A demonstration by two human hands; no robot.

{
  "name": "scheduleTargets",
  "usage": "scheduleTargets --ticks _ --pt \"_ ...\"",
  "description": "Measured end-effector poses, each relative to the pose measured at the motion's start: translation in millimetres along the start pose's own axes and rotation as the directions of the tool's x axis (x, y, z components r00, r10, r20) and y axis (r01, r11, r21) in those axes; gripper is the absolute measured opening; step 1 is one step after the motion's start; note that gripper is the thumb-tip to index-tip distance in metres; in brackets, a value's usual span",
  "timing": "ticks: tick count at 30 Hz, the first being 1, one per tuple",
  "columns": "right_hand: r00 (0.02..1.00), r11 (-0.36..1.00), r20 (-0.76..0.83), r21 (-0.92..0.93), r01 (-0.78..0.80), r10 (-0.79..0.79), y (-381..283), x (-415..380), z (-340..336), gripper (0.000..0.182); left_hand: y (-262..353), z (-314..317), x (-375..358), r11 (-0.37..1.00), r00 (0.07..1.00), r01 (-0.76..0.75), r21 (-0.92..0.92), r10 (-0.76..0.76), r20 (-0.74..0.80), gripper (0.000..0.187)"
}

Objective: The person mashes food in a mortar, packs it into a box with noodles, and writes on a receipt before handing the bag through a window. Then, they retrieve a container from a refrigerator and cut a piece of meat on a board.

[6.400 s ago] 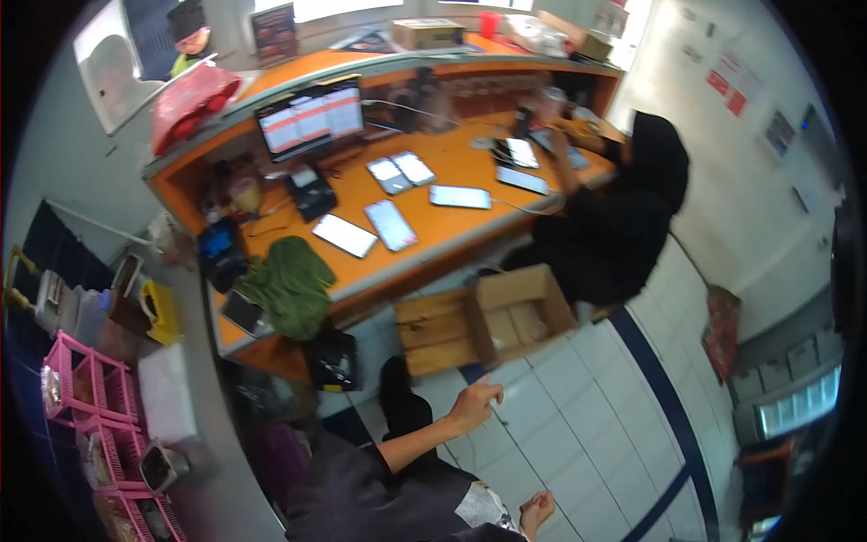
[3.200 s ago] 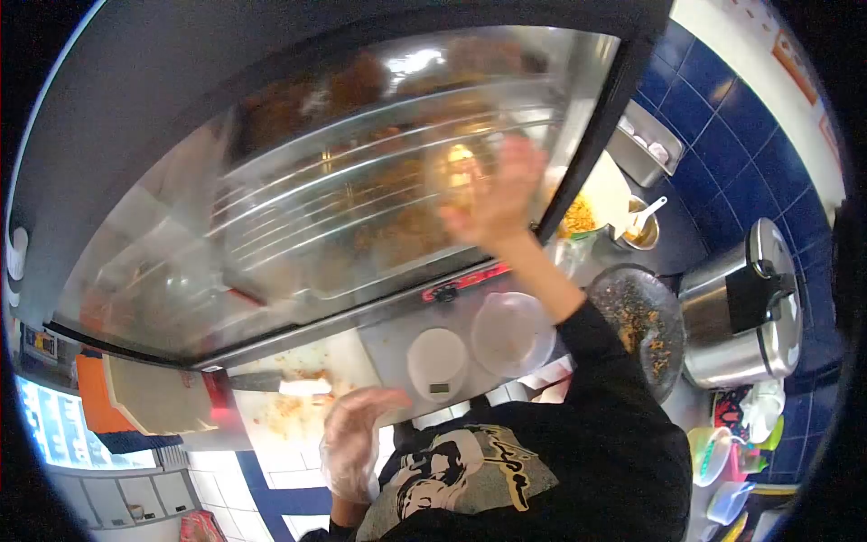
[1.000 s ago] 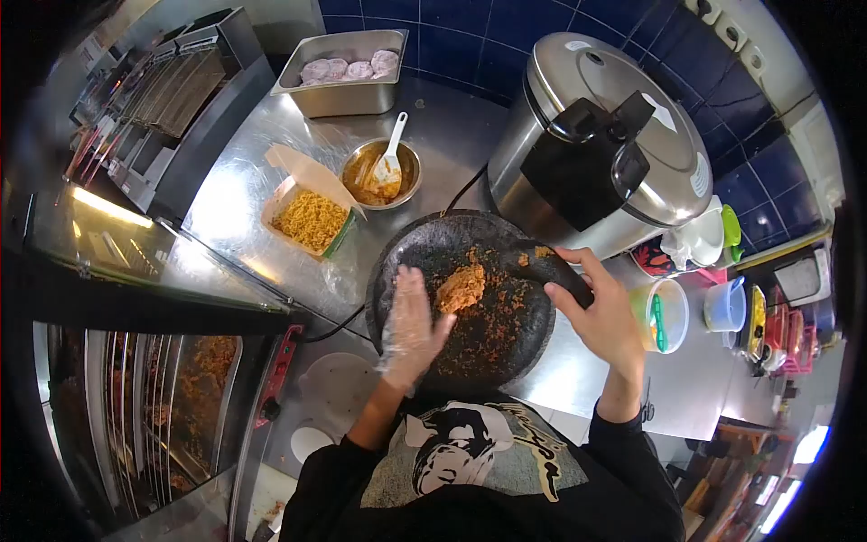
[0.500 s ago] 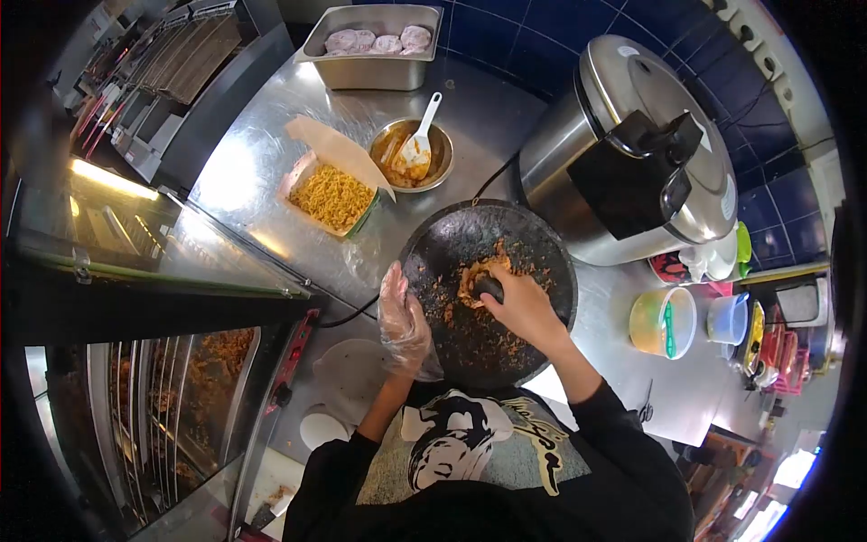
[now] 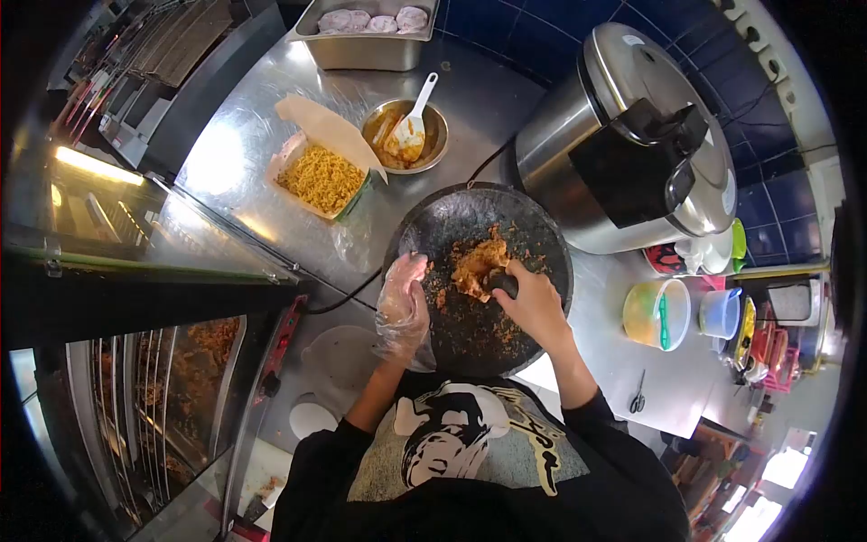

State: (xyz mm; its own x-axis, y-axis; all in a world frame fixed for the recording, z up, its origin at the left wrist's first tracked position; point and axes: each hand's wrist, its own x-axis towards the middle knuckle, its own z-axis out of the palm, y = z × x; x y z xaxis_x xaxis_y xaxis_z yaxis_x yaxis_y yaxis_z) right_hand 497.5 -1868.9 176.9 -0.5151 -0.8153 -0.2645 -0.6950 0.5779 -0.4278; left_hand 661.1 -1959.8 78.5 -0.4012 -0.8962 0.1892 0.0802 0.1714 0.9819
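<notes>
While the gloved left hand (image 5: 402,303) is resting open on the stone mortar's (image 5: 470,339) near-left rim, the right hand (image 5: 535,305) is gripping the dark pestle (image 5: 502,284), pressing leftward against the orange paste (image 5: 477,264) at the centre.

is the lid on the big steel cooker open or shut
Shut. The large steel rice cooker has its domed lid lying flat on the body, black handle on top, and none of the inside shows.
</notes>
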Motion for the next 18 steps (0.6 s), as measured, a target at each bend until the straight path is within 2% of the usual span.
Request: scheduleTargets --ticks 4,6,7,9,11,13,14,15,17,18 --pt "0.996 0.992 -0.052 0.098 0.079 -0.074 -1.3 3.3 -20.8 0.032 -3.5 1.1 3.4 0.998 0.999 0.034 -0.047 -0.032 0.035 0.037" --pt "0.98 0.975 -0.186 0.195 0.106 -0.07 -10.8 4.7 -17.0 0.032 -4.2 0.5 -0.5 0.998 0.999 0.045 -0.054 -0.047 -0.019 0.035" --pt "0.982 0.975 -0.181 0.204 0.089 -0.052 -8.1 6.5 -13.8 0.032 -3.9 -1.4 -5.6 0.997 0.998 0.058 -0.049 -0.058 -0.003 0.035" --pt "0.998 0.995 -0.042 0.087 0.057 -0.053 -4.6 27.3 -16.1 0.033 -5.1 1.3 0.6 0.997 0.999 -0.027 -0.065 0.025 -0.026 0.034" --pt "0.994 0.992 -0.093 0.106 0.072 -0.063 -5.1 27.3 -21.2 0.034 -6.8 0.8 2.0 0.999 0.999 -0.012 -0.04 0.011 -0.032 0.034" --pt "0.98 0.983 -0.173 0.141 0.119 -0.093 -9.4 27.8 -25.4 0.036 -7.1 0.6 -0.4 0.995 0.998 -0.007 -0.104 0.001 -0.055 0.035" --pt "0.993 0.995 -0.096 0.067 0.07 -0.064 -4.5 34.8 -7.8 0.035 -6.8 -0.3 -4.5 0.995 0.999 0.005 -0.1 -0.01 -0.05 0.035" --pt "0.994 0.995 -0.096 0.075 0.059 -0.052 -1.5 39.7 -2.8 0.035 -6.3 -1.2 -4.7 0.997 0.999 0.009 -0.082 -0.014 -0.05 0.035" --pt "0.983 0.984 -0.06 0.036 0.174 -0.172 -0.7 56.0 -5.7 0.034 -4.4 1.0 -0.9 0.998 0.998 -0.01 -0.068 0.006 -0.063 0.036" --pt "0.98 0.984 -0.101 0.032 0.173 -0.169 -1.7 54.5 -7.3 0.033 -3.5 0.4 -2.6 0.995 0.997 -0.015 -0.094 0.008 -0.075 0.036"
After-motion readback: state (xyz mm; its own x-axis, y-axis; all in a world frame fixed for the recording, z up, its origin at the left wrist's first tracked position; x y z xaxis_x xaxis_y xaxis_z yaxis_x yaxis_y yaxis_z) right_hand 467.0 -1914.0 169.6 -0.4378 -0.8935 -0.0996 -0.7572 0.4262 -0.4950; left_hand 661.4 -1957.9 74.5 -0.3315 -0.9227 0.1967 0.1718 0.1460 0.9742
